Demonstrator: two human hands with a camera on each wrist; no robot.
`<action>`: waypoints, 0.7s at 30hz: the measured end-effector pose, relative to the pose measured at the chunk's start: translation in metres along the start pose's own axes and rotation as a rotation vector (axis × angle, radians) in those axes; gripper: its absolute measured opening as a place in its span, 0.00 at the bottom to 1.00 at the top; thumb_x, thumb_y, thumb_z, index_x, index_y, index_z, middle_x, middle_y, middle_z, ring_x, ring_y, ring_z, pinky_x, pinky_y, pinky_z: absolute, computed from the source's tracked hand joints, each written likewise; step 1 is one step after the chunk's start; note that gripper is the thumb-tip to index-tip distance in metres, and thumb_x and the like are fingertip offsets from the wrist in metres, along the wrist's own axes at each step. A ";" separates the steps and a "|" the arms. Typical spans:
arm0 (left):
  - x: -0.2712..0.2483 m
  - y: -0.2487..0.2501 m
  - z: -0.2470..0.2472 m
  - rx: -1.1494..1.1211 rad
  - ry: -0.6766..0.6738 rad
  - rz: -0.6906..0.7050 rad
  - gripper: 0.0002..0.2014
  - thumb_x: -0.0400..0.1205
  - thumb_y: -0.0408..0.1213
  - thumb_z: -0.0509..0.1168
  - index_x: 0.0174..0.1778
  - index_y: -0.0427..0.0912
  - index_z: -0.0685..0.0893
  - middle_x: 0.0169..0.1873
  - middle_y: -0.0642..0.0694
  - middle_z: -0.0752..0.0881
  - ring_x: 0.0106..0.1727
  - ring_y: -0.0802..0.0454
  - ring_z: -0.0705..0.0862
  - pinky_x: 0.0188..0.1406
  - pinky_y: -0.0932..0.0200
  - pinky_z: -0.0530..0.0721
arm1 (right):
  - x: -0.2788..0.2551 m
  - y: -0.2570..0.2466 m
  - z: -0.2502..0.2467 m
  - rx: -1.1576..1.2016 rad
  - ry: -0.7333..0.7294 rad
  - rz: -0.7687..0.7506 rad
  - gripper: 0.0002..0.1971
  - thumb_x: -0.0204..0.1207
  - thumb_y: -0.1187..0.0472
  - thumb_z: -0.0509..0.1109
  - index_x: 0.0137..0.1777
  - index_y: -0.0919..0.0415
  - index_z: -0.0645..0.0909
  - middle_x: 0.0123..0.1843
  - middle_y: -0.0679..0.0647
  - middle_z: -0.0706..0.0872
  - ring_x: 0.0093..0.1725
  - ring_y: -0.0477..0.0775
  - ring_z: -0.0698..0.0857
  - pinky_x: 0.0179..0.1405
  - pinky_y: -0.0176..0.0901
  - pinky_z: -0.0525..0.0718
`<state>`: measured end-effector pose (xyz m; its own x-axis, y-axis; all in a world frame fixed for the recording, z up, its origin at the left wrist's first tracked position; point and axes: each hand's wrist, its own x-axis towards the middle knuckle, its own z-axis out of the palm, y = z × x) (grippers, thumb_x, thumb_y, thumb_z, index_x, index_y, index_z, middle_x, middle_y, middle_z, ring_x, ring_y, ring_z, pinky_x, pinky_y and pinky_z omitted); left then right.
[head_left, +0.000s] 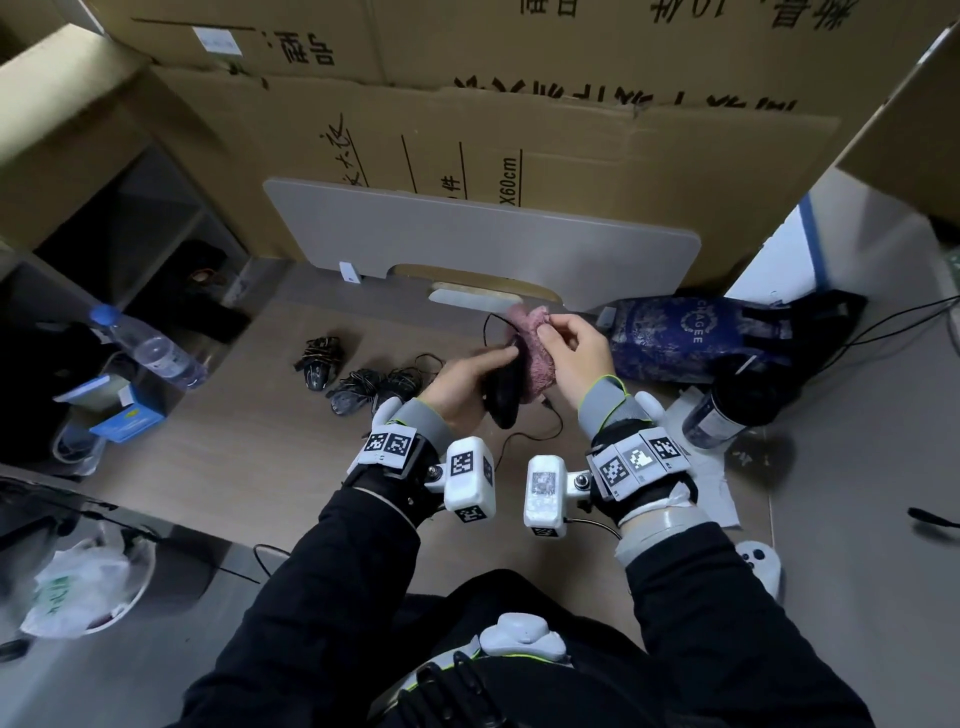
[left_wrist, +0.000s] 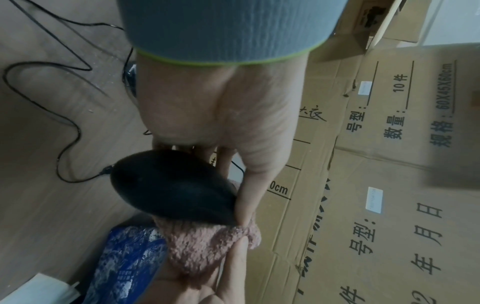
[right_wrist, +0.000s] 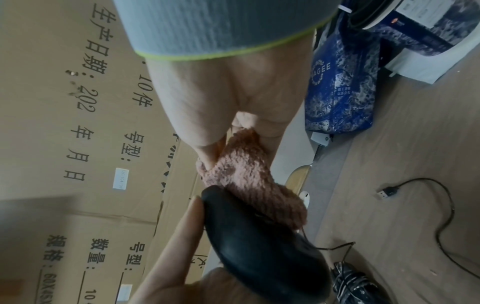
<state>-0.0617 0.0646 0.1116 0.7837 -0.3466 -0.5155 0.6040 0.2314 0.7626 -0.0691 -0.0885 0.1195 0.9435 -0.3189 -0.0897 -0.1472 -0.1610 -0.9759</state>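
Your hands meet mid-frame, cloth against mouse.
Your left hand (head_left: 467, 382) grips the black mouse (head_left: 503, 395); your right hand (head_left: 574, 353) pinches the pink cloth (head_left: 530, 358).

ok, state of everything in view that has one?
black mouse: off the desk, gripped in left hand, pink cloth against it.
pink cloth: bunched, pinched in right hand.
cable: unwound, trailing on the desk; USB plug unplugged.
spare mice: on the desk, cables wound round them.
water bottle: blue cap on.
blue bag: lying on its side.
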 end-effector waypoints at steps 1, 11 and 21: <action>0.002 -0.002 -0.003 0.048 0.001 0.039 0.26 0.78 0.40 0.75 0.69 0.31 0.83 0.62 0.34 0.87 0.63 0.39 0.87 0.61 0.47 0.86 | 0.000 0.001 0.001 -0.012 0.000 0.011 0.02 0.81 0.61 0.69 0.49 0.55 0.84 0.42 0.48 0.87 0.43 0.46 0.83 0.51 0.43 0.81; 0.004 -0.003 -0.004 0.244 0.151 0.205 0.38 0.57 0.41 0.88 0.64 0.43 0.83 0.61 0.40 0.89 0.62 0.44 0.89 0.65 0.45 0.87 | -0.008 0.000 0.006 -0.057 -0.169 0.193 0.11 0.83 0.52 0.67 0.52 0.56 0.87 0.47 0.57 0.90 0.45 0.52 0.84 0.48 0.41 0.81; -0.009 0.000 -0.001 0.292 -0.009 0.005 0.32 0.65 0.34 0.85 0.63 0.29 0.84 0.56 0.29 0.90 0.57 0.30 0.89 0.60 0.31 0.87 | -0.012 0.002 0.001 0.161 0.042 0.180 0.07 0.76 0.67 0.75 0.53 0.61 0.86 0.44 0.57 0.90 0.44 0.50 0.88 0.56 0.43 0.86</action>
<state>-0.0688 0.0686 0.1161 0.7842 -0.3549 -0.5090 0.5319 -0.0379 0.8460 -0.0802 -0.0839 0.1182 0.8929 -0.3677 -0.2598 -0.2592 0.0520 -0.9644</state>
